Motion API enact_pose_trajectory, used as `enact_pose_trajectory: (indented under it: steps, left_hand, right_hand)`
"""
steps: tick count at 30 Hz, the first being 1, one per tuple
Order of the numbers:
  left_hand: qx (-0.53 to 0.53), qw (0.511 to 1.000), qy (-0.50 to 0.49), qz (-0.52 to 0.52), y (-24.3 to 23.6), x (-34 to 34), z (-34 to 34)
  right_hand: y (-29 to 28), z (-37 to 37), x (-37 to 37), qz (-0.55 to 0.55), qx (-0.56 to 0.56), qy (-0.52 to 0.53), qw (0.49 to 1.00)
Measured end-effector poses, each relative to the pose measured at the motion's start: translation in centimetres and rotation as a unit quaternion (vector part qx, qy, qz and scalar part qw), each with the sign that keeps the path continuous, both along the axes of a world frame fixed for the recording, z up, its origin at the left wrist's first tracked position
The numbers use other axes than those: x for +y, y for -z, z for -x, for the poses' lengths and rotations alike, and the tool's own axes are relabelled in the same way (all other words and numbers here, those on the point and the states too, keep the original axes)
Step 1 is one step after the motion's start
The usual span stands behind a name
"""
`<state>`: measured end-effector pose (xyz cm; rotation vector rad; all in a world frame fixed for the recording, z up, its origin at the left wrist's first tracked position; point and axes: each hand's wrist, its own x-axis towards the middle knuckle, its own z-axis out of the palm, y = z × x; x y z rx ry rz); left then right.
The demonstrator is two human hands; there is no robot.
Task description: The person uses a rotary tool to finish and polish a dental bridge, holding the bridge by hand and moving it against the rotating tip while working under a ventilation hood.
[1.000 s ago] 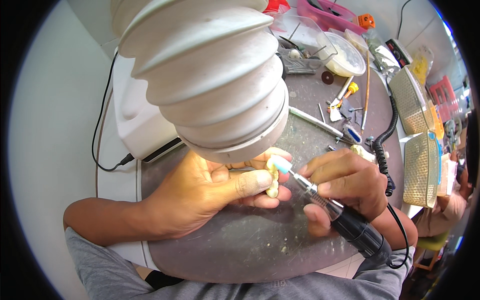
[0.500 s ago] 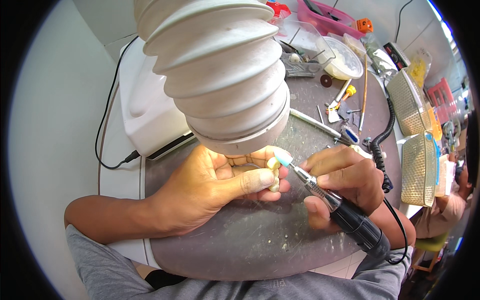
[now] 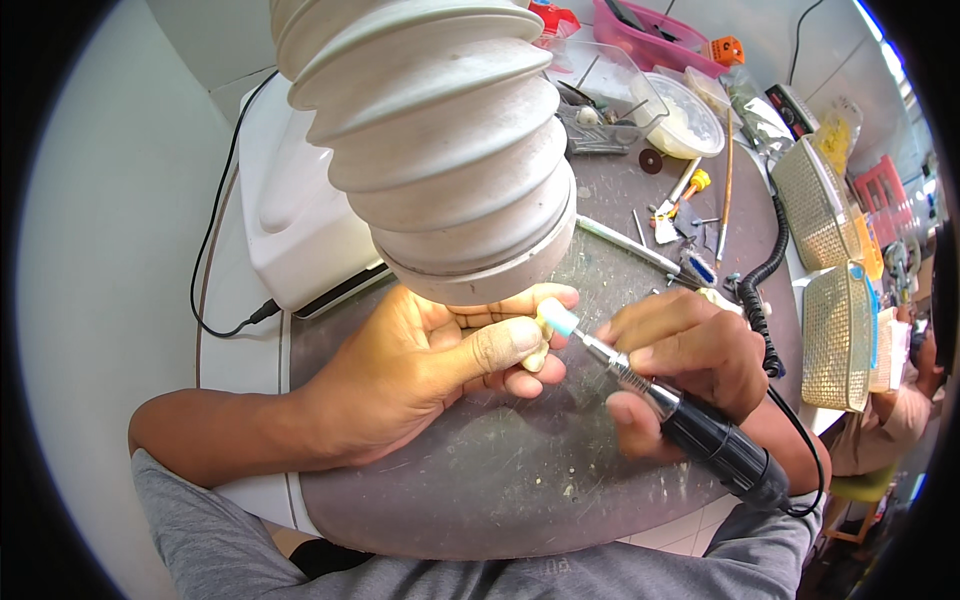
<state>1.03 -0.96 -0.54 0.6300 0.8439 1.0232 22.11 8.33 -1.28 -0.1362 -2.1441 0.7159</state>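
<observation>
Head view: yellowish piece (image 3: 537, 358) in pinch of left hand (image 3: 440, 365), rotary tool (image 3: 712, 440) in curled right hand (image 3: 695, 350).

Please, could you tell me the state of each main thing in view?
Left hand, pinching the yellowish piece
Yellowish piece, held, apparently touching the blue tip
Right hand, gripping the rotary handpiece
Rotary handpiece, blue tip fitted; spinning unclear
White machine, cable plugged in; power unclear
Clear tray, open, holding small items
Pink basket, open
Ribbed hose, end near left hand

You hold a knobbly, yellowish piece (image 3: 537, 359) in your left hand (image 3: 435, 362); your black-and-silver drill (image 3: 688, 424) slants, blue tip (image 3: 559, 319) at the piece.
</observation>
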Motion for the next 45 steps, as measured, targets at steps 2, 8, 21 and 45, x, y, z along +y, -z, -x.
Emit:
enact_pose_trajectory:
  steps: [2,8,21,45]
  left_hand:
    - [0.008,1.000,-0.001,-0.002,-0.02,-0.12,0.09]
    - [-0.017,1.000,0.001,-0.015,0.12,0.02,0.08]
    - [-0.008,1.000,-0.003,-0.015,0.25,-0.11,0.12]
    - [-0.030,0.999,-0.004,-0.012,0.02,0.17,0.44]
  right_hand:
    - [0.17,0.11,0.10,-0.003,0.002,0.008,1.000]
    - [-0.06,-0.06,0.19,-0.003,-0.009,-0.007,1.000]
    - [0.15,-0.12,0.35,0.002,0.000,0.008,1.000]
    - [0.45,-0.16,0.64,0.028,0.012,-0.028,0.999]
